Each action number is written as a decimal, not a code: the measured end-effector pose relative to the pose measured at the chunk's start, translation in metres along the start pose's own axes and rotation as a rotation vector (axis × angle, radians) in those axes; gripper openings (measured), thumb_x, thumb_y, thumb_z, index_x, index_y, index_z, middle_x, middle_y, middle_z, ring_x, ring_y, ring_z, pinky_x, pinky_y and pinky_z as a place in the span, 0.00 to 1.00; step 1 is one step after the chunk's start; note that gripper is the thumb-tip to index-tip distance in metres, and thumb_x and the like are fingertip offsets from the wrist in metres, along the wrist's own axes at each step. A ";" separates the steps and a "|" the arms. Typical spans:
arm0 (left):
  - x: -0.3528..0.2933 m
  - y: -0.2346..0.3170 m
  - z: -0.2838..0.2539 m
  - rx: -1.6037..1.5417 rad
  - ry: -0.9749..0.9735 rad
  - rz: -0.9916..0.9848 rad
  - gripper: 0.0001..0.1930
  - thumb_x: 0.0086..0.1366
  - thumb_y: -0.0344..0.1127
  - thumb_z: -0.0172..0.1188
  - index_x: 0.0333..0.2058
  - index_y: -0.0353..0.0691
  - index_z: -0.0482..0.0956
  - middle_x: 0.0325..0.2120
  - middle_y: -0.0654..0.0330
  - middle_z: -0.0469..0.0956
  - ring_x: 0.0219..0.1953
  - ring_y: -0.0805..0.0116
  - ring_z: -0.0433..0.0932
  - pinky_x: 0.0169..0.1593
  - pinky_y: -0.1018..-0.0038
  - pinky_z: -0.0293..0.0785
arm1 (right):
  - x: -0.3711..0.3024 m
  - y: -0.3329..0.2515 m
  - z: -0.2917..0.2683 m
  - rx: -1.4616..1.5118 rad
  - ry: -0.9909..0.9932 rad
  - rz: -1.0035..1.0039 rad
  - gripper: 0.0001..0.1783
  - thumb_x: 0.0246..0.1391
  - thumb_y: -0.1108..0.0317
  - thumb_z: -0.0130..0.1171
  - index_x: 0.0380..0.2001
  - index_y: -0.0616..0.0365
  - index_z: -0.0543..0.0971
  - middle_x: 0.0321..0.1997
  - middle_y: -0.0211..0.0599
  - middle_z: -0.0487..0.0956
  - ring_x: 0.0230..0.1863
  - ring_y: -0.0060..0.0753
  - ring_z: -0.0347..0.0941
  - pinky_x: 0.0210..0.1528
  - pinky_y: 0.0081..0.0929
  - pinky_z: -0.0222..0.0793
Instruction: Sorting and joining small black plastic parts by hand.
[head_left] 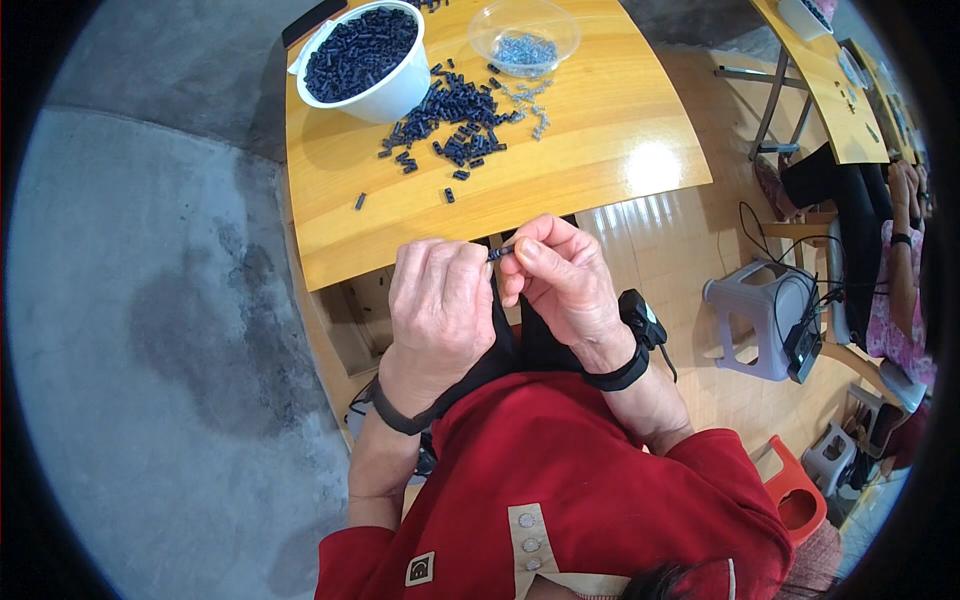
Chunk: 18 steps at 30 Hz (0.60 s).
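Just off the near edge of the yellow wooden table [560, 150], my two hands meet over my lap. Between them is a small dark plastic piece [498, 254]. My left hand [437, 300] is closed on its left end, with the back of the hand toward me. The thumb and forefinger of my right hand [560, 275] pinch the other end. Fingers cover most of the piece, so its full shape is hidden. On the table lies a loose pile of small black plastic pieces [460, 115], with a few strays nearer me.
A white bucket [385, 105] full of black pieces stands at the table's far left. Beside it is a clear bowl [480, 45] of small clear parts, some spilled [540, 115]. To the right are a grey stool [755, 320], black cables and another person [905, 270] at a table.
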<state>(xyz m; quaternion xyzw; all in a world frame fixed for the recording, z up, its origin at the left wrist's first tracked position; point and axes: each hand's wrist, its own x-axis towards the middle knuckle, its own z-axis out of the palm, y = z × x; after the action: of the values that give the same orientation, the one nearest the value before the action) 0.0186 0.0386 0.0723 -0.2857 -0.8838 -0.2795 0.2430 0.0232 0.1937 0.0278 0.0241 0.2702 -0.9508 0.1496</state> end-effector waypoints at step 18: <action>-0.004 -0.002 0.003 -0.013 -0.006 -0.003 0.14 0.52 0.16 0.59 0.37 0.33 0.72 0.28 0.51 0.72 0.30 0.51 0.72 0.34 0.60 0.69 | -0.002 0.001 0.002 -0.013 0.028 -0.028 0.06 0.61 0.69 0.60 0.36 0.61 0.77 0.32 0.38 0.82 0.27 0.24 0.79 0.32 0.25 0.79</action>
<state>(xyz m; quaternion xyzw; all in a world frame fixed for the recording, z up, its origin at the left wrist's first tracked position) 0.0193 0.0376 0.0671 -0.2866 -0.8832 -0.2849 0.2382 0.0253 0.1921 0.0287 0.0326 0.2788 -0.9506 0.1328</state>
